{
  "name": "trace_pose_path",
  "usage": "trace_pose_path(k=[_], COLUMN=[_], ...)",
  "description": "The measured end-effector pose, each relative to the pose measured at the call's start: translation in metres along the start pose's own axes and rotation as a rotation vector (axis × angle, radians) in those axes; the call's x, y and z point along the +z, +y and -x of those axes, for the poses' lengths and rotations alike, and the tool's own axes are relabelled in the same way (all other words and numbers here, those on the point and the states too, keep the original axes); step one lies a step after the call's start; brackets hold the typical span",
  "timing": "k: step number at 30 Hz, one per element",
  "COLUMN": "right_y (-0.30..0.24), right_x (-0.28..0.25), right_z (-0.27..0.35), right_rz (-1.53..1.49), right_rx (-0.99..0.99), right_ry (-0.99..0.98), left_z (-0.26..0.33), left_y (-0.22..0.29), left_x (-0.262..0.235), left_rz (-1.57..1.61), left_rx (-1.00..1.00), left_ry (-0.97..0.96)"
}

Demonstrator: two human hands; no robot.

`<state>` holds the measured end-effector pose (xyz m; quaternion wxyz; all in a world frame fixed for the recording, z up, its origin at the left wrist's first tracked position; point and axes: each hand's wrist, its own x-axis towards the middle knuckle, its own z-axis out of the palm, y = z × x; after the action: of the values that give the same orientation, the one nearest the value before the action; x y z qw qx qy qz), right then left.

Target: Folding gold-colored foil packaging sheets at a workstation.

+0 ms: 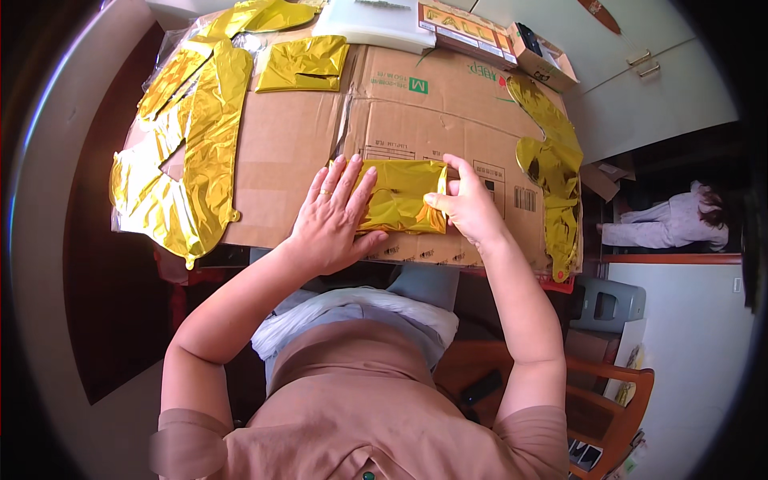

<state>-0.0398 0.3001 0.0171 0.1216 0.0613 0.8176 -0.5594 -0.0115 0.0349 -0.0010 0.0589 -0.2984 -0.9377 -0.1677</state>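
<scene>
A gold foil balloon [400,196], flat and folded into a rectangle, lies on the cardboard sheet [296,152] in front of me. My left hand [332,212] rests flat on its left end, fingers stretched out. At the right end, my right hand [468,200] pinches the foil edge between thumb and fingers. Unfolded gold foil balloons [204,152] lie along the left side of the cardboard, and another gold foil balloon [552,160] hangs along its right edge. Farther back sits a second folded gold foil piece [300,64].
At the far edge stand a white plastic box [376,28], a flat printed box [468,34] and a small open carton [544,60]. A wooden chair [632,380] and a grey-blue stool [612,302] are at lower right. Beyond them, a person [672,218] in pale clothes is at the right.
</scene>
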Motion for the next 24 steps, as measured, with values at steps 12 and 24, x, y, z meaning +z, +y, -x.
trace_pose_path(k=[12, 24], right_y=[-0.022, 0.000], right_x=[0.014, 0.034], right_z=[0.016, 0.034], right_rz=[0.466, 0.971], right_rx=[-0.106, -0.554], right_ry=[0.144, 0.158], left_z=[-0.011, -0.008], left_y=[-0.006, -0.011], left_x=[-0.013, -0.004], left_rz=[0.062, -0.054], left_rx=[0.286, 0.313], left_ry=[-0.039, -0.192])
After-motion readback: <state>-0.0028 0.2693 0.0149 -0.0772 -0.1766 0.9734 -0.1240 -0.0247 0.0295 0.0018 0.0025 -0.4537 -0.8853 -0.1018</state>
